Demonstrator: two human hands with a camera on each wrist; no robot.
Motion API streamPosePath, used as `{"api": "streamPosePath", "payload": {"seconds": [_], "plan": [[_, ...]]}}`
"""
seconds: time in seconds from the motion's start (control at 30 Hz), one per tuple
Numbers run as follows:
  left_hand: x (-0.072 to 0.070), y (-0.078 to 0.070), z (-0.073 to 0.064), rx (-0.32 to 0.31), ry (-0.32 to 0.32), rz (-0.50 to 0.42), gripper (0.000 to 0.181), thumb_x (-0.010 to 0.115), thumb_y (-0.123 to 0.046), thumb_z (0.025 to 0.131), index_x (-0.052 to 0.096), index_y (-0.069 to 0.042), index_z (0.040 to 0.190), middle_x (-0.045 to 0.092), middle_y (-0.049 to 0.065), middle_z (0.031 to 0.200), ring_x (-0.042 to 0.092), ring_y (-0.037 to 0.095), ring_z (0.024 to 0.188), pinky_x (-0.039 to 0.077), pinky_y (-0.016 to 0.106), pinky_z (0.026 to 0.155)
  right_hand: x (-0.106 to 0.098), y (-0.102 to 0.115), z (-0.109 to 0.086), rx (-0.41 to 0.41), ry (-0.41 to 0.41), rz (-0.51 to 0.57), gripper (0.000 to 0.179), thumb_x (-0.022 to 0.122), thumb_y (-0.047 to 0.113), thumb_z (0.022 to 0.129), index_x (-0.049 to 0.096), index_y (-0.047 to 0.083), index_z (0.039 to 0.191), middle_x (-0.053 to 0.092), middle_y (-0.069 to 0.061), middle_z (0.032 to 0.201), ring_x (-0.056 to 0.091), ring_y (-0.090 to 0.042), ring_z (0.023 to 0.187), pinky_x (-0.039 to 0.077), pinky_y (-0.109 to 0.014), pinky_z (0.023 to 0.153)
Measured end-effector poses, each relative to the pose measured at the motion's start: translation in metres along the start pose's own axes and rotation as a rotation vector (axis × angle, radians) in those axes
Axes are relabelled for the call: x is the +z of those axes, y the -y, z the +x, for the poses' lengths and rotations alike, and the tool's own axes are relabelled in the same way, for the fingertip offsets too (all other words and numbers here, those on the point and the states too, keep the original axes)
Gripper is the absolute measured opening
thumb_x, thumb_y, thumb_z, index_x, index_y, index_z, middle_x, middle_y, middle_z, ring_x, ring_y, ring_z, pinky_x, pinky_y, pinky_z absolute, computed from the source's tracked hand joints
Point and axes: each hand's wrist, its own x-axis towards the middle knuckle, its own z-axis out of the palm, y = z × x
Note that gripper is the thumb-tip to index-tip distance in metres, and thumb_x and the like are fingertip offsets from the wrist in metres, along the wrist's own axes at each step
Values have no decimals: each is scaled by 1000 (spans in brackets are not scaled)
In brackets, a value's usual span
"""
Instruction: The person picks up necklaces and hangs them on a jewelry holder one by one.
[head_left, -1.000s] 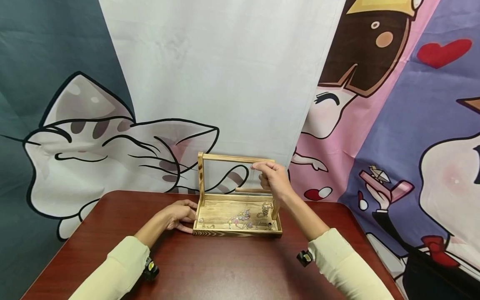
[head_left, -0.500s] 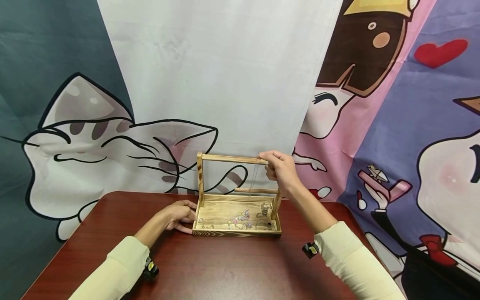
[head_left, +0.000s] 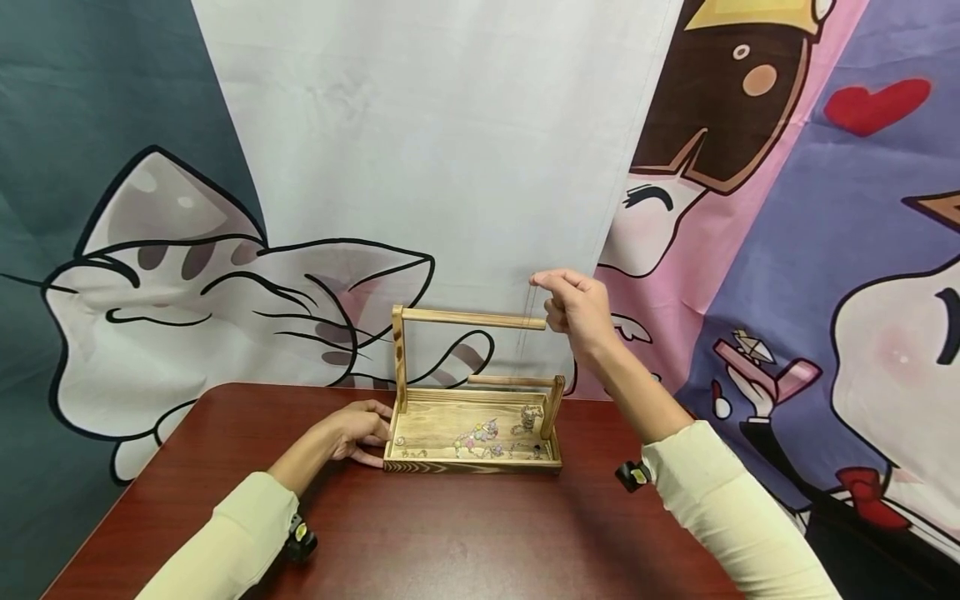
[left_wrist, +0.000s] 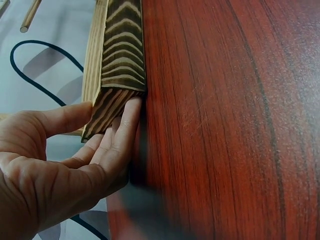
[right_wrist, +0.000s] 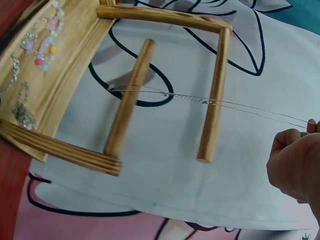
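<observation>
A wooden jewelry stand (head_left: 401, 358) has a shallow tray base, a long upper rod (head_left: 472, 318) from its left post and a shorter lower rod (head_left: 510, 381) from its right post. My left hand (head_left: 363, 429) holds the tray's left end, thumb and fingers on opposite sides in the left wrist view. Above the upper rod's free end, my right hand (head_left: 577, 308) pinches a thin silver necklace (right_wrist: 190, 98) between thumb and forefinger. The necklace hangs in two strands past both rods, with a small pendant (right_wrist: 111, 88) at its lower end.
In the tray lie a pastel bead bracelet (right_wrist: 52, 24) and several silver pieces, among them a bunched chain (right_wrist: 22, 114). The stand rests on a dark red table (head_left: 465, 533). A printed cartoon curtain (head_left: 450, 167) hangs close behind.
My right hand has risen and shifted right, drawing the necklace up above the upper rod. My left hand has stayed at the tray's end.
</observation>
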Motion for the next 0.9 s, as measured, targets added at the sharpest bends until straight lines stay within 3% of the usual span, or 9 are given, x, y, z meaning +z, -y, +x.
{"api": "streamPosePath", "payload": {"seconds": [0.4,0.63,0.9], "plan": [[-1,0,0,11,4,6,57,62,10,97,43,7,150,70,24,125,77,25,101,73,54,84,-6,28,15,-100,-67,63,28,65,6,110,83,17,91,37,11,52,27,-1,46,11,-26,51],[-1,0,1,13,8,10,58,59,12,96,42,8,151,68,23,125,76,24,100,73,55,85,-14,30,23,-123,-140,100,28,64,4,110,82,16,91,37,11,51,27,1,42,15,-18,42],[1,-1,0,6,2,19,57,60,11,94,43,6,149,70,22,123,75,24,100,73,52,82,-25,24,26,-99,-177,82,26,67,6,108,82,15,89,38,12,51,28,1,42,18,-16,39]]}}
